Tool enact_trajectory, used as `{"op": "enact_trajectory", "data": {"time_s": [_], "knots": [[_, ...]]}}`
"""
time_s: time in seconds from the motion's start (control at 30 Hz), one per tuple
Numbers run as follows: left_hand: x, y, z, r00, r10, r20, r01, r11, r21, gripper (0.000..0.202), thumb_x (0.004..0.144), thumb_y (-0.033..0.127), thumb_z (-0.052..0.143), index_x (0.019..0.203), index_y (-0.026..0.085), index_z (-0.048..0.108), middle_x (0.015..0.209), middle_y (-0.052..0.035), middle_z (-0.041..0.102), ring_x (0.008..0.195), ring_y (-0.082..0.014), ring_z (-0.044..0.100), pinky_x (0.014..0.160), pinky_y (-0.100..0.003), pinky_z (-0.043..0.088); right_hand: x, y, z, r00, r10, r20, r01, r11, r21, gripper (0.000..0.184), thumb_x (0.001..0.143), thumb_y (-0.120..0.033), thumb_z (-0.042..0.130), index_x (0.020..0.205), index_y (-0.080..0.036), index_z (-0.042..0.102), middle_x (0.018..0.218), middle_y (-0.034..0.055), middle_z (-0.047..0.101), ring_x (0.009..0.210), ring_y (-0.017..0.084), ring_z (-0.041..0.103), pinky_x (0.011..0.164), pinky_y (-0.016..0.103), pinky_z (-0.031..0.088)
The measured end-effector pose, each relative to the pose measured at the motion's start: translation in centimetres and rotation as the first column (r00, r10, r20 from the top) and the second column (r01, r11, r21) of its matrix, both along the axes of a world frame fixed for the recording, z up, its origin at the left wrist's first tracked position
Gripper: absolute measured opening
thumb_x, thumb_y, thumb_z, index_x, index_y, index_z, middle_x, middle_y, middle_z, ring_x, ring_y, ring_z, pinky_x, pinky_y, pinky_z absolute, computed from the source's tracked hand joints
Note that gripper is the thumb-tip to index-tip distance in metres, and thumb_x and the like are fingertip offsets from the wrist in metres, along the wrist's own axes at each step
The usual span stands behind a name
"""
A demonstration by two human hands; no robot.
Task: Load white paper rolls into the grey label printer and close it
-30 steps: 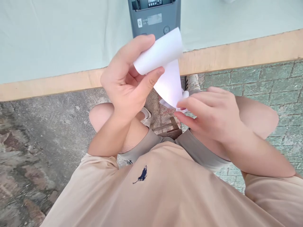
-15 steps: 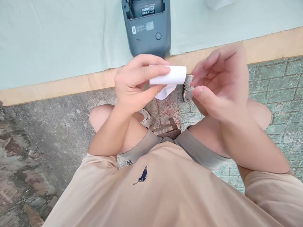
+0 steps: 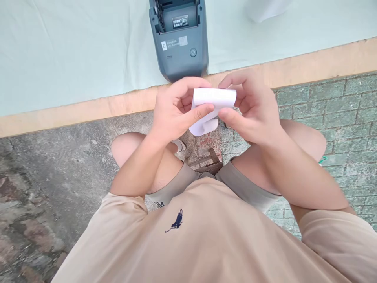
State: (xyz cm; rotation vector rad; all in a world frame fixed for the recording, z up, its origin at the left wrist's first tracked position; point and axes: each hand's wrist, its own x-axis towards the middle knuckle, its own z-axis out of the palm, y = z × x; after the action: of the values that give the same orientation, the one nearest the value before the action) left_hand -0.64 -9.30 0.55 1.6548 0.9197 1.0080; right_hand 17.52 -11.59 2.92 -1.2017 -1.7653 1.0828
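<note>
A white paper roll [image 3: 215, 94] with a loose, curling end hanging below it is between my two hands, just in front of the table edge. My left hand [image 3: 176, 110] grips its left side, the thumb across the front and the fingers on top and behind. My right hand [image 3: 253, 106] has closed on the right end, thumb below and fingers behind. Just beyond my hands stands a dark grey label printer [image 3: 179, 51], its lid up and its paper bay showing. The printer's far end is cut off by the frame.
The printer stands on a table with a pale green cloth [image 3: 73, 51] and a bare wooden edge [image 3: 73, 106]. A white object [image 3: 266, 8], partly out of frame, lies at the back right. A small wooden stool [image 3: 210, 167] is between my legs.
My right hand has moved left from open air onto the roll's right end. The roll has turned, and its loose end hangs lower. My left thumb has shifted onto the front.
</note>
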Motion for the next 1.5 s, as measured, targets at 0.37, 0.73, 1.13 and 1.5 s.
{"op": "enact_trajectory", "data": {"time_s": [0.37, 0.73, 1.13, 1.5], "knots": [[0.2, 0.6, -1.4, 0.998, 0.059, 0.032, -0.061, 0.996, 0.068, 0.035, 0.085, 0.054, 0.045, 0.107, 0.028, 0.053, 0.096, 0.0019, 0.063, 0.088, -0.0152, 0.069, 0.071, -0.028, 0.056, -0.2, -0.2, -0.4, 0.968, -0.03, 0.25, 0.02, 0.999, 0.042, 0.052, 0.091, -0.05, 0.033, 0.134, -0.021, 0.035, 0.095, 0.004, 0.063, 0.084, 0.011, 0.06, 0.07, 0.026, 0.048], [1.3, 0.0, -1.4, 1.0, -0.005, 0.008, 0.004, 0.985, 0.173, 0.035, 0.087, 0.049, 0.045, 0.117, 0.031, 0.046, 0.114, -0.0018, 0.057, 0.109, -0.0199, 0.06, 0.089, -0.036, 0.054, -0.8, -0.4, -0.1, 0.984, -0.129, 0.119, 0.123, 0.991, 0.058, 0.038, 0.092, -0.044, 0.034, 0.117, -0.021, 0.049, 0.096, 0.0018, 0.062, 0.078, 0.007, 0.058, 0.068, 0.024, 0.048], [0.3, 0.4, -0.3, 0.997, 0.002, -0.071, 0.008, 0.99, 0.143, 0.041, 0.08, 0.061, 0.049, 0.106, 0.03, 0.05, 0.101, 0.0031, 0.062, 0.097, -0.0155, 0.066, 0.081, -0.033, 0.057, -0.8, -0.3, 0.1, 0.981, -0.096, -0.166, 0.086, 0.994, -0.065, 0.023, 0.082, -0.029, 0.057, 0.102, -0.021, 0.051, 0.094, 0.0001, 0.058, 0.083, 0.006, 0.058, 0.067, 0.02, 0.051], [0.4, -0.1, 0.2, 0.999, -0.051, -0.006, 0.05, 0.993, -0.107, 0.037, 0.077, 0.038, 0.061, 0.11, 0.028, 0.048, 0.093, 0.0023, 0.062, 0.082, -0.0133, 0.066, 0.064, -0.026, 0.056, -0.5, -0.1, 0.3, 0.985, -0.101, -0.139, 0.082, 0.987, -0.138, 0.026, 0.078, -0.036, 0.063, 0.093, -0.019, 0.051, 0.089, 0.0003, 0.057, 0.075, 0.006, 0.056, 0.063, 0.021, 0.051]]}}
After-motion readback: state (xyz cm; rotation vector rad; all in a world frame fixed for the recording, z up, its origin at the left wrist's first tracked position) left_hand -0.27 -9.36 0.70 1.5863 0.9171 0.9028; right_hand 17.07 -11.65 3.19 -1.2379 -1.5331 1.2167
